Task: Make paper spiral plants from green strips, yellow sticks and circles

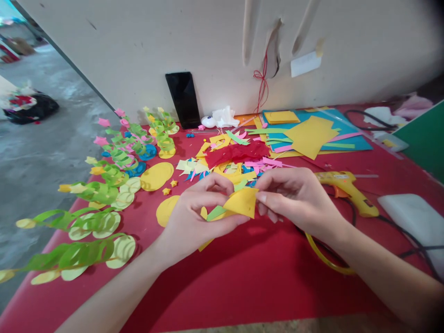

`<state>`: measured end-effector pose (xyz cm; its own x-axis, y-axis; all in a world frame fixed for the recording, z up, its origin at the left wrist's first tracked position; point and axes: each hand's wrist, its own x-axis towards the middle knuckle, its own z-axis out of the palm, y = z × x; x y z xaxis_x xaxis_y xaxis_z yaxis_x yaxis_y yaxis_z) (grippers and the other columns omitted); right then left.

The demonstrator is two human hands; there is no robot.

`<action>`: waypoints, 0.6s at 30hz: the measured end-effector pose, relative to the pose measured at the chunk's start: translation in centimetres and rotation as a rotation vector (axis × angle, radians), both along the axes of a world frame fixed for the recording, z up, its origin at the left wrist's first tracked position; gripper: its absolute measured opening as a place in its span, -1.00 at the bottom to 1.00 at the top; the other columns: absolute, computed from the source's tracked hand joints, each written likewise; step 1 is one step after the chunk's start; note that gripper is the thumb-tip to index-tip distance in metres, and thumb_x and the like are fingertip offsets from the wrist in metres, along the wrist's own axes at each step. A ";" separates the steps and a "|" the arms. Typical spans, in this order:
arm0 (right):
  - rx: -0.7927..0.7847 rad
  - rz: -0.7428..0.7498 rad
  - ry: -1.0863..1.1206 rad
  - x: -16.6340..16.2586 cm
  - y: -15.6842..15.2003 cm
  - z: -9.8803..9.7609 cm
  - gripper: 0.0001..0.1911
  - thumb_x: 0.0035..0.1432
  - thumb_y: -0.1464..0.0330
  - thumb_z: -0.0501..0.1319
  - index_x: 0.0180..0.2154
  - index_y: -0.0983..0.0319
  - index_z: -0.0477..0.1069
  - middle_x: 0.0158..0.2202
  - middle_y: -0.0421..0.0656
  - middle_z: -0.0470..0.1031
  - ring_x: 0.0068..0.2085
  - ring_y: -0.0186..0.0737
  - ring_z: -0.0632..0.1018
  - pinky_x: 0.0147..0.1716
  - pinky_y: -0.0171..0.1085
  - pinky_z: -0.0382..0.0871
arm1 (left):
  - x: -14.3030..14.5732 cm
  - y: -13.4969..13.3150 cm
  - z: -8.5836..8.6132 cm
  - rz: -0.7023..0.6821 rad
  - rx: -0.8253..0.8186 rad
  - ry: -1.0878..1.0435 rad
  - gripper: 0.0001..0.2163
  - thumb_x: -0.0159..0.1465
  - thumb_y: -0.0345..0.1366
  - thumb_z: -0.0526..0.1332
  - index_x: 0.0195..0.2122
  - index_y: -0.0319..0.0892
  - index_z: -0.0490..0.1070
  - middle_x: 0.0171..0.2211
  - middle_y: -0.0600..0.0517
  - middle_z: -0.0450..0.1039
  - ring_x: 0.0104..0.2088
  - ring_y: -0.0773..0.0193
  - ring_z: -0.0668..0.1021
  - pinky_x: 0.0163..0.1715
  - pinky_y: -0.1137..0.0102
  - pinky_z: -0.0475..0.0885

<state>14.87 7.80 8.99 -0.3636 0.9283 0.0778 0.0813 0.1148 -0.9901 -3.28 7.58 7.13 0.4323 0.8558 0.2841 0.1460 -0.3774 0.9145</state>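
Observation:
Both my hands meet over the red table [243, 273], pinching one folded yellow paper piece [243, 202] between them. My left hand [197, 212] grips its left side, where a green paper strip [215, 213] also sticks out from under the fingers. My right hand [294, 199] pinches the right edge with thumb and fingers closed. A yellow paper disc [164, 210] lies flat on the table just left of my left hand.
Green spiral paper decorations [104, 185] with pale discs fill the left edge. A heap of coloured scraps [236, 159] lies behind the hands, paper sheets [308, 134] further back right. A yellow glue gun [347, 187] with cable lies right, beside a white pad [412, 217].

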 end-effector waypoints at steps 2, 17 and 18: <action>-0.003 -0.024 0.013 0.1 -0.1 0.1 -0.87 -0.03 0.56 0.11 -0.56 0.30 0.31 -0.67 -0.30 0.34 -0.70 -0.56 0.31 -0.73 -0.55 0.18 | 0.2 -0.1 -0.1 0.026 0.001 -0.066 -0.87 -0.03 -0.46 0.32 -0.46 -0.12 0.45 -0.37 0.07 0.28 -0.29 0.34 0.39 -0.29 0.45 0.33; -0.070 -0.070 0.106 -0.8 -1.1 -0.2 -0.90 0.04 0.48 0.11 -0.50 0.26 0.29 -0.63 -0.29 0.35 -0.65 -0.51 0.35 -0.69 -0.51 0.24 | 0.7 -0.9 0.2 0.121 -0.330 -0.165 -0.91 0.05 -0.30 0.27 -0.39 -0.12 0.50 -0.36 0.07 0.52 -0.32 0.28 0.51 -0.28 0.47 0.41; -0.087 -0.063 0.111 -0.7 -1.1 -0.2 -0.90 0.05 0.47 0.11 -0.50 0.26 0.29 -0.63 -0.29 0.35 -0.65 -0.51 0.35 -0.70 -0.51 0.24 | 0.8 -0.9 0.3 0.123 -0.329 -0.156 -0.91 0.06 -0.30 0.26 -0.38 -0.12 0.50 -0.35 0.07 0.52 -0.31 0.27 0.51 -0.28 0.47 0.40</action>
